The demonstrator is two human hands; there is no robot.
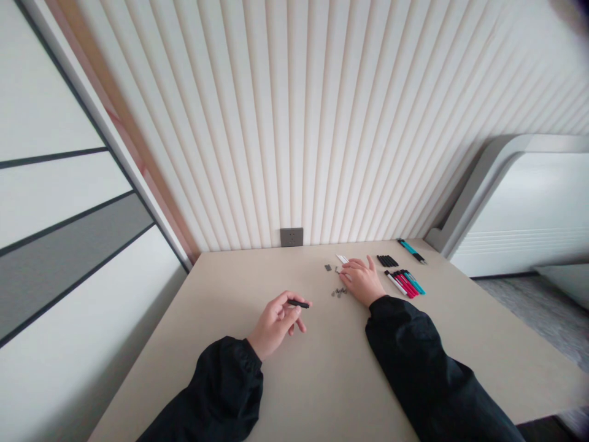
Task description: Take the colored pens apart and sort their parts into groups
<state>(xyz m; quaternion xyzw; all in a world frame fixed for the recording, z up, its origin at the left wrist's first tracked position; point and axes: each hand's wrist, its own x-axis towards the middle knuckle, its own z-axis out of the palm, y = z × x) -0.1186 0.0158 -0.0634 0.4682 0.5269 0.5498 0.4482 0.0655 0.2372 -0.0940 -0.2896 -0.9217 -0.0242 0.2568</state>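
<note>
My left hand is raised over the near middle of the table, its thumb and fingers closed on a short black pen part. Farther back, my right hand reaches down to the tabletop with its fingers apart. Its fingertips are by small grey pieces and a white strip, which it partly covers. Just below those fingertips lies a little cluster of small metal parts. A small dark grey patch of parts sits left of the hand. Whether the fingertips touch any piece is too small to tell.
Right of my right hand lie a row of black pen parts, several white, red and teal pen barrels, and a teal and black pen. The beige table meets a ribbed wall with a dark socket. A bed headboard stands at right.
</note>
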